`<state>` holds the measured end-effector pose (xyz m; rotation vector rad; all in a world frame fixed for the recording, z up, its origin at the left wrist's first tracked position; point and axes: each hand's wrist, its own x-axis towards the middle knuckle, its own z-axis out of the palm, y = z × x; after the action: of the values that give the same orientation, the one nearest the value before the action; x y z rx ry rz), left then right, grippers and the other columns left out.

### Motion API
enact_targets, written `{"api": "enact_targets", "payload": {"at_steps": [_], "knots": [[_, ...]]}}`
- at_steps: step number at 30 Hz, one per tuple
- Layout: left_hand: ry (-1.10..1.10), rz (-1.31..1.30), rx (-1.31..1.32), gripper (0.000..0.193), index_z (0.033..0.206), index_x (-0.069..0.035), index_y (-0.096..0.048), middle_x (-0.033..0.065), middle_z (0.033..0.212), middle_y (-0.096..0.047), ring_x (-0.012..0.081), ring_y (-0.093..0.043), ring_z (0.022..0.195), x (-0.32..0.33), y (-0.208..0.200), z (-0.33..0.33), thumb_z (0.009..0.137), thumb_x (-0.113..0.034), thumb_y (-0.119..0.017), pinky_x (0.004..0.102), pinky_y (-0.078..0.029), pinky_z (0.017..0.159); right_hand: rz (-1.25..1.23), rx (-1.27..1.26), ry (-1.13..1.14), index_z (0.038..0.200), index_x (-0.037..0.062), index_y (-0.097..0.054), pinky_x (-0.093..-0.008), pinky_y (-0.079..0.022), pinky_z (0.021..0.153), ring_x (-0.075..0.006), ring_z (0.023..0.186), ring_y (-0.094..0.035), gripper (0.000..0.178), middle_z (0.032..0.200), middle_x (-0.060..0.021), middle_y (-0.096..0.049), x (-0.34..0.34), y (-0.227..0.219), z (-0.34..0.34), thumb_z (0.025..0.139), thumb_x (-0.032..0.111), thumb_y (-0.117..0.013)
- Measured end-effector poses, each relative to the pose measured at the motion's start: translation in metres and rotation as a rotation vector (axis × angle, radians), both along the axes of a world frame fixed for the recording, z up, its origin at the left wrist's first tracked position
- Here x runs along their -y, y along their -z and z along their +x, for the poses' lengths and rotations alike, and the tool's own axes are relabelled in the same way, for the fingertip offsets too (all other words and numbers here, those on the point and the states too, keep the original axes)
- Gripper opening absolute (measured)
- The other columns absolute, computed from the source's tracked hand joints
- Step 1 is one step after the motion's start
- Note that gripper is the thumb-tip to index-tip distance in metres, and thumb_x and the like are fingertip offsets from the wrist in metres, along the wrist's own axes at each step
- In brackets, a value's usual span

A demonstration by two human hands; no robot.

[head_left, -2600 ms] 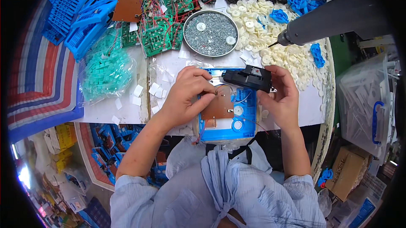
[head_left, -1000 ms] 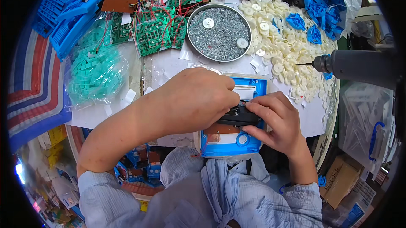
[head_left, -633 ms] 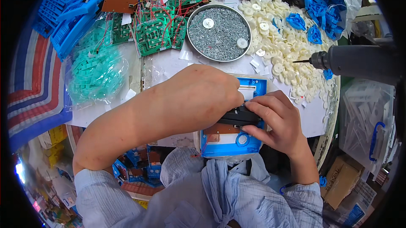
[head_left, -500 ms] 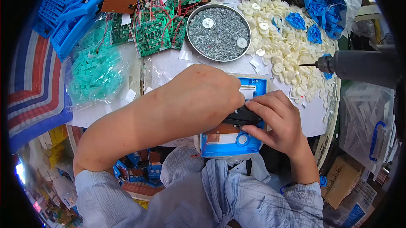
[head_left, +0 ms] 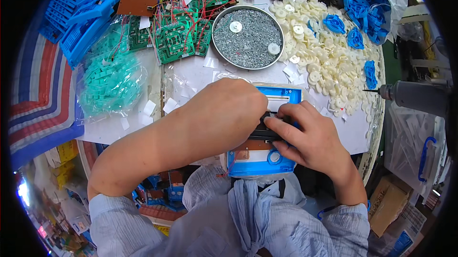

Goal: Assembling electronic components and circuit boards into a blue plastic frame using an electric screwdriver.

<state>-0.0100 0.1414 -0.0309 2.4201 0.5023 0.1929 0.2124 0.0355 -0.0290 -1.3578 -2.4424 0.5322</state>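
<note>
A blue plastic casing (head_left: 255,168) lies at the table's front edge, close to my body. Inside it sit a black plastic part (head_left: 263,134), a strip of brown circuit board (head_left: 260,146) and a blue ring (head_left: 274,157). My left hand (head_left: 234,106) is bent over the casing in a fist, its fingertips hidden behind the knuckles, so what it grips cannot be seen. From the right, my right hand (head_left: 310,133) holds the black part, with thumb and fingers curled on its right end.
A round metal tray (head_left: 248,42) of small screws stands beyond the casing. Cream plastic discs (head_left: 329,71) pile to its right, green circuit boards (head_left: 174,37) with wires to its left. A bag of turquoise parts (head_left: 109,80) lies left; a grey powered screwdriver (head_left: 415,97) juts in from the right.
My right hand's fingers have shifted left over the black part, nearer my left hand. My left fist has moved slightly left. The screwdriver at the right has swung lower and outward.
</note>
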Motion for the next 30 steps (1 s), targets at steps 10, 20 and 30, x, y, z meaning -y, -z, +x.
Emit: {"api": "enact_targets", "payload": {"at_steps": [10,20,30], "knots": [[-0.166,-0.296,-0.054,0.01,0.084,0.0,-0.072,0.0202,0.08,-0.07,0.0377,-0.069,0.076,0.006,-0.003,-0.003,0.083,-0.009,-0.07,0.0459,-0.053,0.069,-0.025,0.101,-0.042,0.128,0.0178,-0.063,-0.0331,-0.057,0.06,-0.0248,0.096,-0.062,0.05,0.114,-0.0071,-0.059,0.001,-0.011,-0.001,0.078,0.018,-0.074],[-0.147,-0.167,0.056,0.009,0.084,-0.001,-0.068,0.016,0.077,-0.067,0.0361,-0.066,0.074,0.012,0.007,-0.006,0.085,-0.01,-0.071,0.0456,-0.051,0.066,0.016,-0.139,0.026,0.124,0.0081,-0.064,-0.0363,-0.058,0.064,-0.0283,0.093,-0.066,0.049,0.109,-0.0102,-0.062,0.002,0.002,0.004,0.076,0.013,-0.076],[-0.082,-0.008,0.102,0.007,0.093,-0.004,-0.063,0.0123,0.085,-0.062,0.0341,-0.064,0.078,0.018,0.005,-0.009,0.09,-0.009,-0.066,0.0431,-0.052,0.065,-0.056,-0.124,0.007,0.124,0.0077,-0.061,-0.038,-0.059,0.066,-0.0287,0.095,-0.067,0.048,0.11,-0.0101,-0.062,0.003,0.001,0.005,0.079,0.015,-0.076]]}}
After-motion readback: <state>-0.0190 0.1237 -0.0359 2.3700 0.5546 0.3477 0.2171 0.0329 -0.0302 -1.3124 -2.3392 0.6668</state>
